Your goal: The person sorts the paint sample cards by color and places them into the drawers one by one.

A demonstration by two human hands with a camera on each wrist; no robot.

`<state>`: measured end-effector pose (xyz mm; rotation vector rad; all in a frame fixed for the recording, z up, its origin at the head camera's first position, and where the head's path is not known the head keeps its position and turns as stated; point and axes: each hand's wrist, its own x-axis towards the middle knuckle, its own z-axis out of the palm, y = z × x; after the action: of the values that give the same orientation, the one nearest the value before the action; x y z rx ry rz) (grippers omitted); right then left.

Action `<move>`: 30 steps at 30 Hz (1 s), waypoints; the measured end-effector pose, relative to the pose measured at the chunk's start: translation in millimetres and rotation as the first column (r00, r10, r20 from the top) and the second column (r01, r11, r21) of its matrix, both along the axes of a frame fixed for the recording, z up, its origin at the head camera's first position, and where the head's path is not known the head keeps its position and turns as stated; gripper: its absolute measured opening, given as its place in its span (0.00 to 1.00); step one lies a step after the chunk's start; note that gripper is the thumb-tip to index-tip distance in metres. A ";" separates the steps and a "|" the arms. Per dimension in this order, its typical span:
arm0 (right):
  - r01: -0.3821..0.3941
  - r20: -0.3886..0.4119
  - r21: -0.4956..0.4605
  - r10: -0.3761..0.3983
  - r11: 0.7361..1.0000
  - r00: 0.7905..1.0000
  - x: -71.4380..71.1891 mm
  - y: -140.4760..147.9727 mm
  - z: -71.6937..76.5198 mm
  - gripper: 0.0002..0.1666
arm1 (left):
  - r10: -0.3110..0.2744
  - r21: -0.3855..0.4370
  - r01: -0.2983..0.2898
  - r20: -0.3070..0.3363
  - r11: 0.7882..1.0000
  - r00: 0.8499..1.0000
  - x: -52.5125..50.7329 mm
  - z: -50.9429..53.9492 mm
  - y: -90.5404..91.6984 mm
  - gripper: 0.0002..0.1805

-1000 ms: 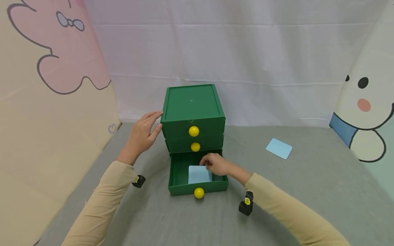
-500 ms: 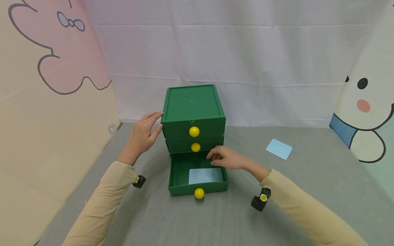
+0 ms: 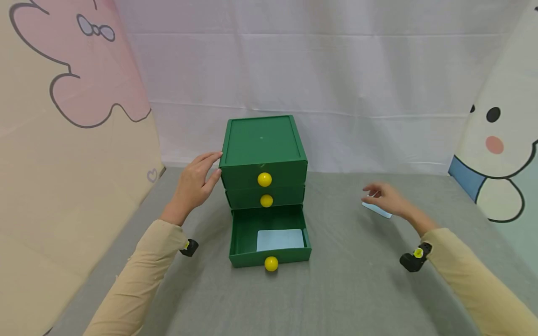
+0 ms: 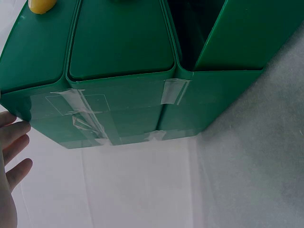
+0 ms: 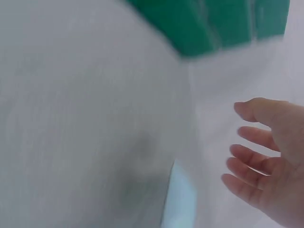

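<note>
A green cabinet [image 3: 262,140] of three stacked drawers with yellow knobs stands mid-table. Its bottom drawer [image 3: 269,258] is pulled out, and light blue cards [image 3: 279,239] lie flat in it; how many I cannot tell. My left hand [image 3: 192,184] rests its fingertips on the cabinet's upper left side, fingers fairly straight; the left wrist view shows them at the side wall [image 4: 137,111]. Over on the right, my right hand [image 3: 386,198] hovers above another light blue card [image 3: 377,210] on the table, partly hiding it. Its fingers are relaxed and hold nothing in the right wrist view [image 5: 266,161].
Grey cloth covers the table [image 3: 336,289]. A white curtain [image 3: 336,84] hangs behind the cabinet. Printed cartoon panels stand at the left [image 3: 84,186] and right [image 3: 504,163]. Clear tape [image 4: 85,114] runs along the cabinet's side.
My right hand has let go of the card in the bottom drawer, lifted out and moved right to above the card on the table. My left hand stays on the cabinet.
</note>
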<state>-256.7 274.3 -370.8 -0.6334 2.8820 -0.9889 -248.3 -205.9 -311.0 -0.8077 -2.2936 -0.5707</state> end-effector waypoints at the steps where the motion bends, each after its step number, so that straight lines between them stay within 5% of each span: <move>1: 0.037 0.007 0.000 -0.037 0.999 0.999 -1.1 9.2 -5.7 0.23 | 0.001 0.000 -0.001 0.001 1.000 1.000 -0.2 -0.1 0.0 0.22; 7: 0.186 0.057 0.039 -0.188 0.982 0.980 -6.3 43.0 -29.0 0.34 | 0.001 -0.003 -0.001 0.002 1.000 1.000 -0.7 -0.4 -0.6 0.22; 16: 0.236 -0.003 0.167 -0.239 0.957 0.971 -16.3 61.2 -53.6 0.45 | 0.006 -0.004 -0.006 0.002 1.000 1.000 -1.2 -0.3 -0.7 0.22; 24: 0.228 -0.005 0.172 -0.231 0.958 0.973 -17.9 58.1 -54.9 0.46 | 0.007 -0.010 -0.007 0.002 1.000 1.000 -1.0 0.2 -0.8 0.22; 30: 0.245 -0.005 0.178 -0.248 0.953 0.969 -17.4 61.8 -49.6 0.37 | 0.002 -0.007 -0.002 0.000 1.000 1.000 -0.7 -0.2 -0.3 0.22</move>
<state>-274.1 336.0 -420.4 -0.2558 3.0404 -0.7380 -249.0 -206.1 -311.1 -0.8088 -2.2973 -0.5623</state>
